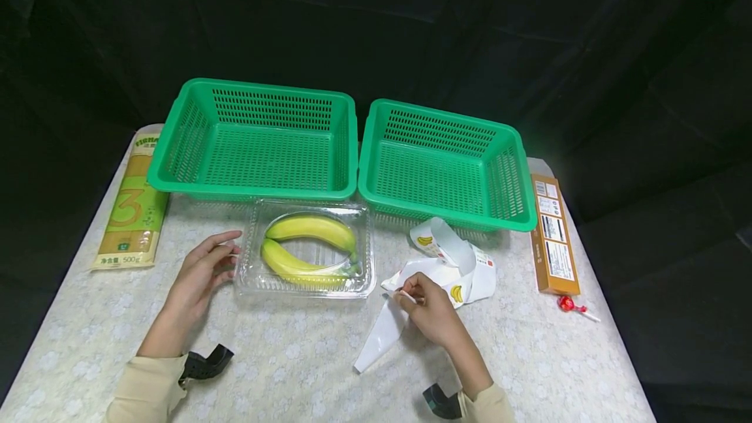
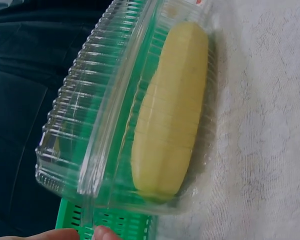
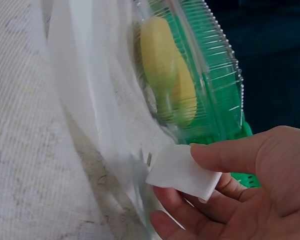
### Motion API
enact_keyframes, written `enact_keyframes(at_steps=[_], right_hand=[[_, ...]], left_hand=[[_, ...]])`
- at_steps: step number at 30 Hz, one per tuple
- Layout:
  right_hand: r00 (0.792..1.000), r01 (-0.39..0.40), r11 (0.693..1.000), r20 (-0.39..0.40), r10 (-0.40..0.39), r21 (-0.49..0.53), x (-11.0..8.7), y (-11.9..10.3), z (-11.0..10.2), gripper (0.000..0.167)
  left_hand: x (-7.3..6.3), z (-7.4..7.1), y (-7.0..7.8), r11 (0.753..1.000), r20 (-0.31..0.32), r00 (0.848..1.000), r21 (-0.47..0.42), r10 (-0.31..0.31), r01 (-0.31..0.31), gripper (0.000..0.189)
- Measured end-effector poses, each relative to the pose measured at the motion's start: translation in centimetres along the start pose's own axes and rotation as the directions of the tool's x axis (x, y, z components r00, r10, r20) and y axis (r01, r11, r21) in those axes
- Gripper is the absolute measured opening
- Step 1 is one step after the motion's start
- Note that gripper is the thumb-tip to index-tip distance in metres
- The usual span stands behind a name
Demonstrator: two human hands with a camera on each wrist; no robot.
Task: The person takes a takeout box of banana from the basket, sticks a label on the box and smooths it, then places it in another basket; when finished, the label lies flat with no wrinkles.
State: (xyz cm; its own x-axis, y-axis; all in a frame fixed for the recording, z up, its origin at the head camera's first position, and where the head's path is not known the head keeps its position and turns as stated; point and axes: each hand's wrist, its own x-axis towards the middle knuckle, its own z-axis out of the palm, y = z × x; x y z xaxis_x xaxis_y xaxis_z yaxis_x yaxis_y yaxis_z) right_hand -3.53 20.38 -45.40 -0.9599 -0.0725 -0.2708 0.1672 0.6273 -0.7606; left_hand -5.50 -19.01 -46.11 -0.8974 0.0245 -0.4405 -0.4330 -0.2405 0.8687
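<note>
Two yellow bananas [image 1: 311,232] lie inside a clear plastic clamshell box [image 1: 249,273], its lid down over them. My left hand [image 1: 196,274] is at the box's left side, fingers loosely bent with the tips right at its edge. In the left wrist view only fingertips [image 2: 104,233] show, by the box's corner. Between thumb and fingers, my right hand [image 1: 431,311] pinches a small white paper label [image 3: 182,170]. Around that hand lies a curling white label strip [image 1: 484,279] printed with bananas; its plain tail [image 1: 376,341] runs toward the front.
Two green baskets, left [image 1: 264,191] and right [image 1: 435,207], stand behind the box. A noodle packet [image 1: 132,207] lies at the left edge. Over on the right are an orange carton [image 1: 555,237] and a red-wrapped lollipop [image 1: 566,303]. Patterned cloth covers the table [image 1: 294,358].
</note>
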Motion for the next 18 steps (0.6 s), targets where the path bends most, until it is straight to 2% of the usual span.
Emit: enact_keyframes(at_steps=[4,9,13,18], right_hand=[[1.0,0.003,0.999,0.012,-0.003,0.033,-0.1,-0.3,-0.1,0.012],[1.0,0.011,0.994,0.024,-0.014,0.105,0.0,-0.7,-0.3,0.016],[0.999,0.04,0.983,-0.007,-0.039,0.177,-0.1,-1.3,-0.3,0.017],[0.996,0.084,0.955,-0.041,-0.075,0.286,-0.5,-2.1,-0.6,0.019]], left_hand=[[-0.2,-0.3,0.2,0.999,0.004,0.999,0.002,0.032,-0.032,0.018],[-0.5,-0.5,0.5,0.998,-0.022,0.997,0.017,0.069,-0.068,0.018],[-0.7,-0.4,1.0,0.994,-0.061,0.993,0.041,0.102,-0.099,0.021],[-0.8,0.1,1.9,0.986,-0.134,0.978,0.079,0.159,-0.15,0.019]])
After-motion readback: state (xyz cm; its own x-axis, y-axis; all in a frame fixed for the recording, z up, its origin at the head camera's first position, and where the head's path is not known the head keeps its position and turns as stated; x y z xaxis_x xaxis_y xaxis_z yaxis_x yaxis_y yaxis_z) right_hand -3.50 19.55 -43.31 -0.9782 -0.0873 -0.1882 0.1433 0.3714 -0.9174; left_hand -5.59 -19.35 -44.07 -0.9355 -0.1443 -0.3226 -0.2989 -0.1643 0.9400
